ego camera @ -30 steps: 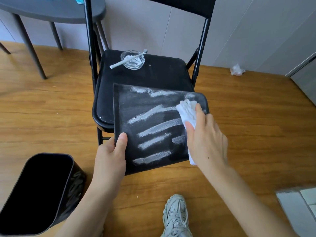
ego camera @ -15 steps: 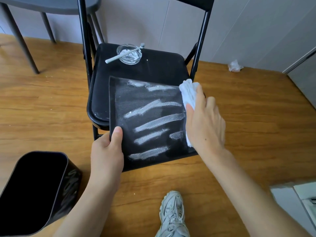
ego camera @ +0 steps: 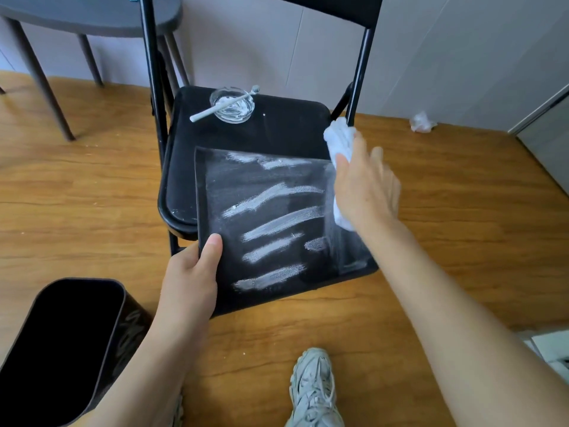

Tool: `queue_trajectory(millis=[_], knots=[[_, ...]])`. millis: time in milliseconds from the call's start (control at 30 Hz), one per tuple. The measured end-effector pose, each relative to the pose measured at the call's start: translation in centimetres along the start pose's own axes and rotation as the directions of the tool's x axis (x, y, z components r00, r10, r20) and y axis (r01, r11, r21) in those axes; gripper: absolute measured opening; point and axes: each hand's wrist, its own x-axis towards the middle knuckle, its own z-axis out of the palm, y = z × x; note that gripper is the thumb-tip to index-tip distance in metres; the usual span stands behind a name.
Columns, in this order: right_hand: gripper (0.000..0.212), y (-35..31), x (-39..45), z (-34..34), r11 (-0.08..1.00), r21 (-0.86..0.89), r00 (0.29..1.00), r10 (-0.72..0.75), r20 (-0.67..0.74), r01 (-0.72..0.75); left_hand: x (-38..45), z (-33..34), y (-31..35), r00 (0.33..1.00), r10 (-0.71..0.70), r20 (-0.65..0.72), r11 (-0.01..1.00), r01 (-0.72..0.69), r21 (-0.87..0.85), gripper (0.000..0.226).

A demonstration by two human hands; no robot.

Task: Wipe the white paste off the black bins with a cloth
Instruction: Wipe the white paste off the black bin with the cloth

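Bracing the black bin point(ego camera: 271, 229) against the chair point(ego camera: 277, 131), left hand point(ego camera: 187, 282) grips its near edge so it stays put; right hand point(ego camera: 366, 186) clutches the cloth point(ego camera: 340, 140) at the bin's far corner, ready to wipe.

Two black bins point(ego camera: 271, 217) point(ego camera: 61, 343); one cloth point(ego camera: 340, 140); one chair point(ego camera: 246, 134); one glass dish point(ego camera: 232, 105).

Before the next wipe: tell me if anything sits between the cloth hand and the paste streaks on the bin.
Nothing visible does. The right hand holds the cloth at the bin face's right edge; the streaks lie bare leftward.
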Motion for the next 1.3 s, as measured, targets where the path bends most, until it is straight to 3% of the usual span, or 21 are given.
queue_trajectory(millis=[100, 300, 567, 700, 900, 1167, 1300], knots=[[0.044, 0.5, 2.5, 0.2, 0.998, 0.015, 0.998, 0.055, 0.038, -0.056, 0.2, 0.5, -0.1, 0.999, 0.014, -0.043, 0.999, -0.015, -0.032, 0.029], [0.054, 2.0, -2.7, 0.2, 0.998, -0.002, 0.996, -0.063, -0.058, 0.063, 0.0, 0.7, -0.8, 0.995, 0.021, -0.098, 0.998, -0.026, -0.049, 0.034], [0.059, 3.4, -14.7, 0.0, 0.998, 0.02, 0.989, -0.061, 0.131, 0.059, -0.2, 0.2, -0.2, 0.993, 0.103, -0.063, 0.992, -0.098, 0.086, 0.032], [0.059, 3.0, -11.4, -0.5, 0.994, -0.019, 0.992, -0.109, 0.071, 0.11, -0.1, -0.8, 0.4, 0.994, 0.098, 0.044, 0.984, -0.103, 0.145, 0.031], [0.052, 1.5, -2.3, -0.1, 0.997, -0.036, 0.997, -0.073, -0.035, 0.072, -0.3, 0.2, 0.1, 1.0, 0.022, 0.019, 0.998, -0.023, 0.052, 0.027], [0.045, 3.0, 3.3, 0.8, 0.972, 0.126, 0.974, 0.182, 0.134, -0.198, -0.1, 1.0, -0.1, 0.999, 0.02, -0.039, 0.999, -0.022, -0.049, 0.027], [0.051, 3.0, -0.2, -0.3, 0.999, 0.023, 0.999, 0.04, -0.027, -0.039, -0.4, 1.7, -0.1, 0.994, 0.056, -0.096, 0.996, -0.062, -0.06, 0.03]])
